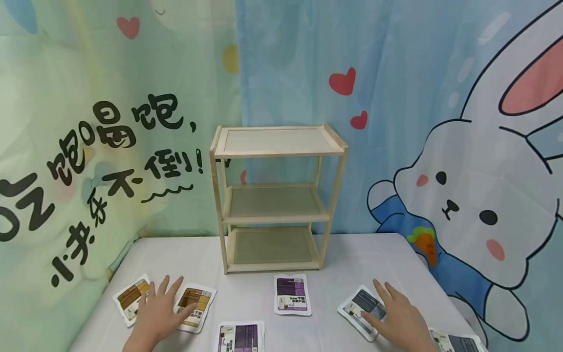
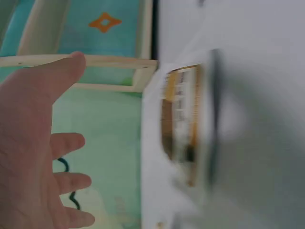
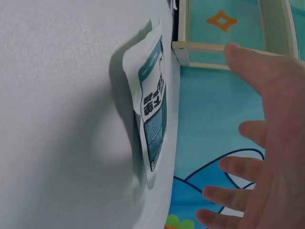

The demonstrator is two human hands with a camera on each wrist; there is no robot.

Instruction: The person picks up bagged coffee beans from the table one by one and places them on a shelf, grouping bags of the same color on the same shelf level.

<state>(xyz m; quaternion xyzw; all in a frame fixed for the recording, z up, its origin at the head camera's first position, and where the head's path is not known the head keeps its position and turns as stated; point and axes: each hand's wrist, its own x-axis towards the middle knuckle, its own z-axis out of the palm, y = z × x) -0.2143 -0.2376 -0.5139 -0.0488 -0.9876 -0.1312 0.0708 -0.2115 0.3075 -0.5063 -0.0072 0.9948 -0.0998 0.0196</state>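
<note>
My left hand (image 1: 158, 313) is over the left side of the table, fingers spread, between two white pouches with brown-and-gold labels, one on the left (image 1: 132, 299) and one on the right (image 1: 200, 304). The left wrist view shows a brown-labelled pouch (image 2: 181, 114), blurred, lying apart from the fingers. On the other side, my right hand (image 1: 402, 320) has its fingers extended and overlaps a white pouch with a dark grey-blue label (image 1: 358, 313). In the right wrist view a gap separates that pouch (image 3: 155, 105) from the palm. Both hands hold nothing.
A three-tier wooden shelf (image 1: 277, 269) stands at the table's back middle, its tiers bare. Two purple-labelled pouches lie mid-table, one farther back (image 1: 292, 294) and one in front (image 1: 239, 337). Another grey-labelled pouch (image 1: 459, 342) lies front right. Printed curtains (image 1: 290, 58) hang behind.
</note>
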